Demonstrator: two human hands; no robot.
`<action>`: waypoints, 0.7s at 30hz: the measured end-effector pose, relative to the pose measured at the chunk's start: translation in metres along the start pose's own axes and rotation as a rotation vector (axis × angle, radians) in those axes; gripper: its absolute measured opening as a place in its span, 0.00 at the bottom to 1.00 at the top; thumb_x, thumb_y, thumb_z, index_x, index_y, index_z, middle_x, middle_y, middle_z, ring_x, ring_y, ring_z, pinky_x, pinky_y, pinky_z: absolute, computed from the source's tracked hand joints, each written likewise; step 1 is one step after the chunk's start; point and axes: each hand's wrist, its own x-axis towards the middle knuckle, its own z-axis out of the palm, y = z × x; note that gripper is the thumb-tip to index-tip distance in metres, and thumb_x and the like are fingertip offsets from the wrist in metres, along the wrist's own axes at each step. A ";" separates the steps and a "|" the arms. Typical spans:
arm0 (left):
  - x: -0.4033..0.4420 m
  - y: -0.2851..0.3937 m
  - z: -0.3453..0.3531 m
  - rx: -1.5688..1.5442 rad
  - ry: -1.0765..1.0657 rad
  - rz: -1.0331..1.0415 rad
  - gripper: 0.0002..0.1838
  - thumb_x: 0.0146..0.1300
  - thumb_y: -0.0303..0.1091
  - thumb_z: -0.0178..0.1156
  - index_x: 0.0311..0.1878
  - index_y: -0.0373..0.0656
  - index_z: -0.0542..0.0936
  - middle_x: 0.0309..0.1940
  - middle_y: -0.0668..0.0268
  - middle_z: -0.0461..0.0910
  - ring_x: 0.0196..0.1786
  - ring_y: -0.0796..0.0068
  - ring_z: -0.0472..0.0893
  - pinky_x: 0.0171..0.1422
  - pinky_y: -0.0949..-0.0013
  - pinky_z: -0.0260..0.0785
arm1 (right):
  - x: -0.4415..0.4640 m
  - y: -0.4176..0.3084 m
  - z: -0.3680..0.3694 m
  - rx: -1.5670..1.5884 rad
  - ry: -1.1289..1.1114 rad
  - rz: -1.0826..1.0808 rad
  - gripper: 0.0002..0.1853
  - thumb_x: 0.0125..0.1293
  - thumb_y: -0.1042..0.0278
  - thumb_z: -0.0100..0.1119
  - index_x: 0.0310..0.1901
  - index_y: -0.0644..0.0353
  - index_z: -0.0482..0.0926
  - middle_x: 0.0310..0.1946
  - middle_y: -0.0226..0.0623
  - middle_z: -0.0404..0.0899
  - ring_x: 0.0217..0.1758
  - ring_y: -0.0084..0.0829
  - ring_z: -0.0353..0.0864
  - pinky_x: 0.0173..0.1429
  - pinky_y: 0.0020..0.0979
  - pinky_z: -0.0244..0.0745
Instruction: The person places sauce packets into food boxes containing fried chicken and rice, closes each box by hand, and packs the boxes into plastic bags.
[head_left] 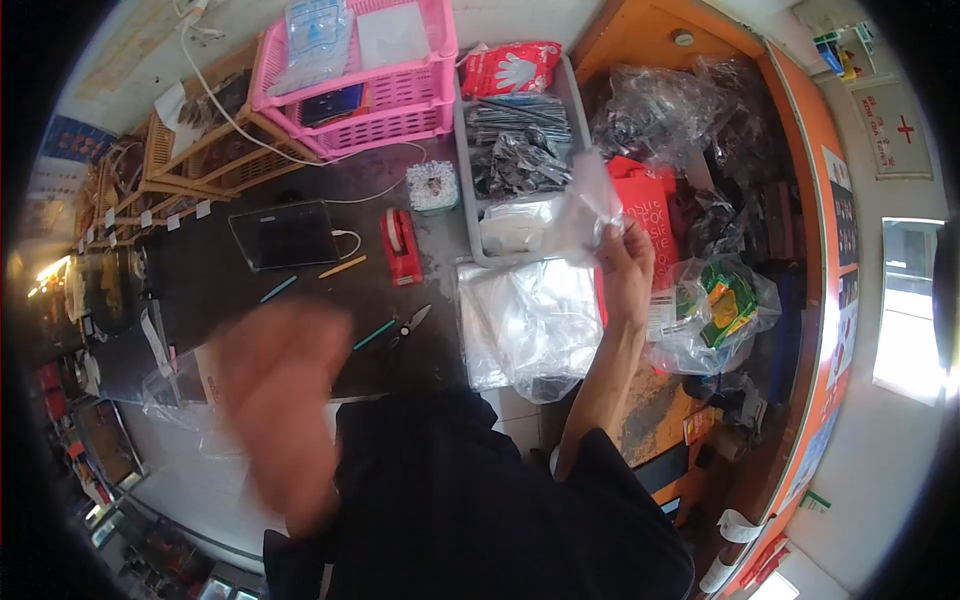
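My right hand (630, 258) pinches a translucent plastic bag (582, 205) over the right side of a grey bin (468, 190). In that bin lie black plastic-wrapped cutlery (515, 160) and a stack of small clear packets (515, 225). Just below the bin is a pile of flat clear plastic bags (530, 320). My left hand (280, 385) is raised over the table's near edge at the left, smeared by motion. Its fingers cannot be made out. Near it lie scissors (415, 320) and a green pen (374, 334).
A red tape dispenser (403, 262), a black tablet (284, 236) with a white cable and a tissue box (433, 187) stand on the dark table (350, 205). Pink baskets (390, 100) sit behind. Red bags (645, 205) and crumpled plastic (660, 110) fill the orange cabinet at right.
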 end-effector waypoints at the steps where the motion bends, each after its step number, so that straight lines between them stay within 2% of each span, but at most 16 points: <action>1: 0.007 -0.036 0.006 -0.022 0.016 -0.219 0.30 0.69 0.40 0.65 0.71 0.43 0.70 0.68 0.58 0.74 0.61 0.67 0.79 0.67 0.63 0.69 | -0.011 0.008 0.007 0.063 -0.043 0.057 0.07 0.76 0.71 0.59 0.51 0.62 0.79 0.41 0.30 0.84 0.42 0.21 0.82 0.50 0.26 0.79; 2: 0.013 -0.076 0.014 -0.045 0.007 -0.385 0.30 0.69 0.40 0.65 0.71 0.43 0.70 0.68 0.58 0.74 0.60 0.67 0.79 0.66 0.63 0.69 | -0.022 0.016 0.015 0.126 -0.089 0.117 0.08 0.76 0.72 0.59 0.52 0.62 0.78 0.42 0.30 0.84 0.43 0.22 0.82 0.50 0.26 0.79; 3: 0.015 -0.116 0.017 -0.062 -0.064 -0.434 0.34 0.71 0.41 0.65 0.75 0.43 0.64 0.69 0.58 0.73 0.69 0.67 0.74 0.72 0.62 0.66 | -0.036 0.028 0.022 0.252 -0.146 0.211 0.09 0.76 0.73 0.60 0.54 0.62 0.77 0.44 0.31 0.84 0.45 0.23 0.83 0.52 0.27 0.79; 4: 0.009 -0.166 0.015 -0.156 -0.020 -0.536 0.36 0.71 0.43 0.65 0.77 0.46 0.62 0.68 0.59 0.75 0.73 0.67 0.69 0.72 0.61 0.66 | -0.048 0.040 0.030 0.379 -0.202 0.310 0.10 0.75 0.74 0.60 0.55 0.63 0.77 0.45 0.32 0.84 0.48 0.24 0.83 0.55 0.28 0.79; 6: -0.003 -0.217 0.003 -0.810 -0.088 -0.876 0.32 0.72 0.41 0.66 0.74 0.44 0.67 0.65 0.61 0.78 0.69 0.69 0.75 0.67 0.65 0.70 | -0.068 0.031 0.067 0.527 -0.223 0.436 0.12 0.74 0.73 0.61 0.55 0.63 0.76 0.47 0.34 0.84 0.50 0.25 0.83 0.60 0.29 0.78; 7: -0.004 -0.215 0.005 -0.759 -0.101 -0.848 0.28 0.73 0.40 0.65 0.71 0.42 0.70 0.62 0.62 0.80 0.66 0.71 0.77 0.65 0.67 0.71 | -0.072 0.037 0.071 0.501 -0.184 0.454 0.12 0.75 0.71 0.61 0.55 0.64 0.77 0.48 0.35 0.84 0.53 0.26 0.83 0.64 0.31 0.76; 10: -0.004 -0.213 0.010 -0.567 -0.111 -0.798 0.17 0.74 0.35 0.64 0.61 0.39 0.79 0.54 0.66 0.84 0.57 0.76 0.82 0.58 0.70 0.75 | -0.069 0.064 0.054 0.368 -0.096 0.440 0.12 0.75 0.70 0.62 0.55 0.65 0.79 0.49 0.36 0.84 0.54 0.27 0.83 0.62 0.30 0.75; 11: -0.003 -0.218 0.003 -0.466 -0.091 -0.807 0.14 0.74 0.33 0.64 0.57 0.38 0.82 0.51 0.67 0.85 0.53 0.78 0.83 0.56 0.72 0.75 | -0.065 0.096 0.022 0.113 -0.130 0.421 0.13 0.75 0.67 0.62 0.54 0.66 0.80 0.49 0.38 0.85 0.53 0.28 0.83 0.58 0.31 0.76; 12: -0.001 -0.215 0.001 -0.366 -0.070 -0.816 0.11 0.74 0.32 0.64 0.54 0.37 0.84 0.48 0.68 0.86 0.50 0.79 0.84 0.54 0.73 0.76 | -0.063 0.093 0.022 -0.166 -0.119 0.326 0.13 0.75 0.66 0.62 0.54 0.66 0.80 0.48 0.38 0.85 0.51 0.28 0.82 0.56 0.31 0.76; 13: 0.000 -0.212 0.005 -0.327 0.019 -0.740 0.08 0.73 0.29 0.64 0.50 0.38 0.86 0.43 0.68 0.87 0.46 0.81 0.84 0.53 0.73 0.77 | -0.060 0.091 0.024 -0.439 -0.110 0.224 0.13 0.75 0.65 0.62 0.53 0.66 0.80 0.47 0.38 0.85 0.50 0.28 0.82 0.55 0.31 0.76; 14: -0.002 -0.215 0.002 -0.297 0.029 -0.697 0.08 0.72 0.29 0.65 0.50 0.37 0.86 0.42 0.67 0.87 0.45 0.81 0.85 0.53 0.73 0.77 | -0.057 0.088 0.029 -0.707 -0.100 0.115 0.13 0.76 0.65 0.62 0.53 0.66 0.81 0.46 0.38 0.85 0.49 0.28 0.82 0.53 0.31 0.76; 15: -0.005 -0.218 -0.002 -0.264 0.036 -0.655 0.09 0.71 0.28 0.66 0.51 0.37 0.86 0.42 0.67 0.88 0.44 0.80 0.85 0.52 0.73 0.78 | -0.059 0.079 0.045 -0.750 0.037 0.061 0.15 0.75 0.62 0.63 0.54 0.65 0.80 0.45 0.39 0.85 0.47 0.29 0.82 0.50 0.33 0.78; 16: -0.007 -0.221 -0.006 -0.230 0.040 -0.613 0.09 0.69 0.27 0.68 0.51 0.37 0.86 0.42 0.66 0.88 0.44 0.80 0.85 0.51 0.73 0.78 | -0.057 0.076 0.053 -0.684 0.100 -0.002 0.16 0.72 0.65 0.66 0.55 0.64 0.80 0.46 0.38 0.85 0.46 0.29 0.83 0.49 0.33 0.79; 18: -0.010 -0.221 -0.003 -0.155 0.043 -0.603 0.10 0.67 0.26 0.70 0.50 0.37 0.87 0.41 0.66 0.88 0.43 0.80 0.85 0.50 0.72 0.78 | -0.060 0.066 0.071 -0.613 -0.048 -0.035 0.23 0.66 0.66 0.74 0.59 0.64 0.79 0.48 0.39 0.85 0.47 0.29 0.83 0.48 0.32 0.81; 20: -0.014 -0.220 0.000 -0.100 0.036 -0.586 0.11 0.65 0.25 0.72 0.49 0.37 0.87 0.40 0.66 0.88 0.43 0.79 0.85 0.49 0.72 0.78 | -0.063 0.061 0.096 -0.570 -0.366 -0.023 0.29 0.59 0.67 0.80 0.61 0.63 0.79 0.48 0.40 0.85 0.45 0.27 0.83 0.46 0.30 0.80; 21: -0.016 -0.220 0.002 -0.082 0.031 -0.572 0.11 0.64 0.25 0.73 0.49 0.37 0.87 0.40 0.66 0.88 0.43 0.79 0.85 0.49 0.72 0.78 | -0.065 0.063 0.108 -0.570 -0.426 -0.008 0.33 0.55 0.67 0.82 0.62 0.63 0.79 0.44 0.38 0.86 0.43 0.26 0.84 0.45 0.29 0.80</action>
